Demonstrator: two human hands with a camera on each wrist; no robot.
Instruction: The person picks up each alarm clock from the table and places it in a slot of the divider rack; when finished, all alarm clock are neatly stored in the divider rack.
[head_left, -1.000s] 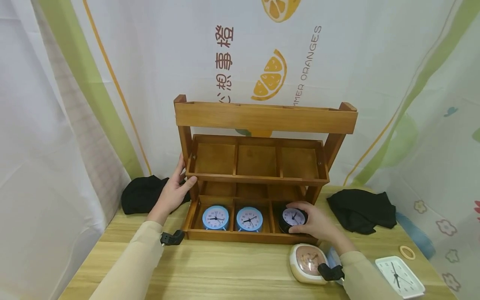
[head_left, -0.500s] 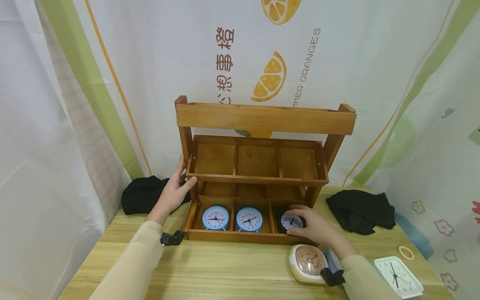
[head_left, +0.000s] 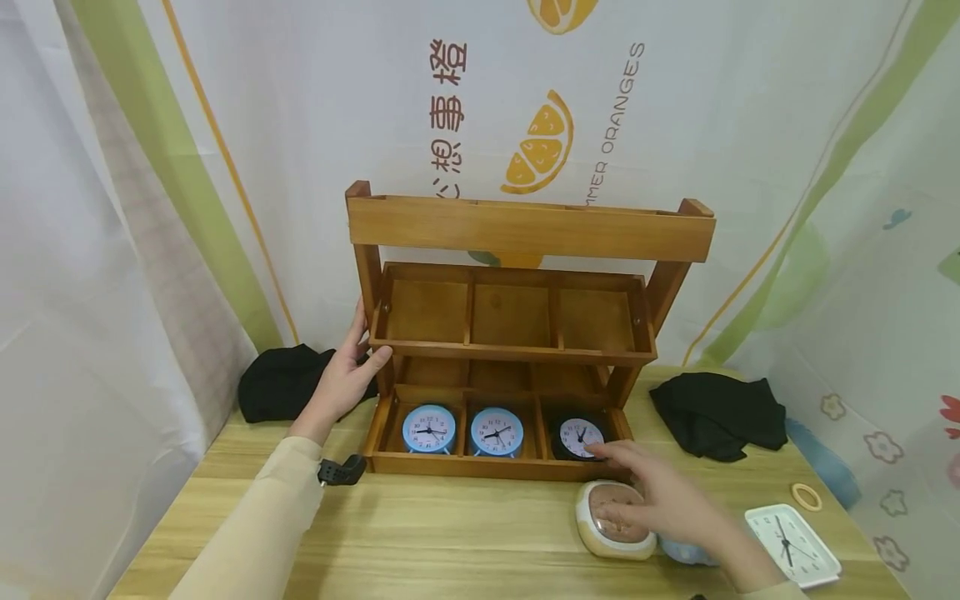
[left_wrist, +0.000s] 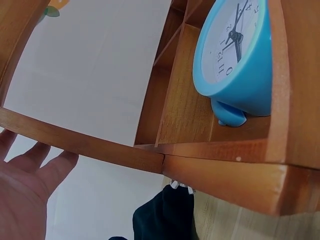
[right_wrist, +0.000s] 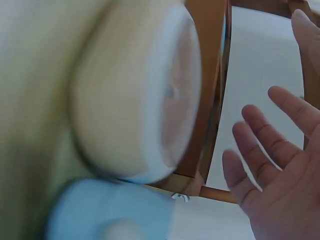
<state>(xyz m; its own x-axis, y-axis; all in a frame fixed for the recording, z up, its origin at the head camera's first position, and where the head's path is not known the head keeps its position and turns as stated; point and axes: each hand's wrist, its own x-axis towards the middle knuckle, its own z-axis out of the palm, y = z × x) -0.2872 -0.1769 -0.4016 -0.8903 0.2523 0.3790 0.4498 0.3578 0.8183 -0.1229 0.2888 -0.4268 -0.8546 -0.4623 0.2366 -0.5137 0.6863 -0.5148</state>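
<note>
A brown wooden tiered rack (head_left: 532, 233) stands on the table. My left hand (head_left: 342, 383) rests against its left post, with the fingers straight and spread in the left wrist view. Two blue round alarm clocks, one at the left (head_left: 429, 429) and one in the middle (head_left: 497, 432), sit in the bottom tier. A black round alarm clock (head_left: 580, 437) sits in its right compartment. My right hand (head_left: 663, 496) is in front of that compartment, over a cream clock with a brown face (head_left: 611, 533). Its fingers are spread in the right wrist view, holding nothing.
A light blue object (head_left: 686, 552) stands beside the cream clock, partly hidden by my right hand. To the right lie a white rectangular clock (head_left: 792, 544) and a wooden ring (head_left: 806, 497). Black cloths lie at the left (head_left: 281, 385) and right (head_left: 720, 417) of the rack.
My right hand has let go of the black alarm clock and moved toward me and to the right, over the cream clock. My left hand stays at the rack's post.
</note>
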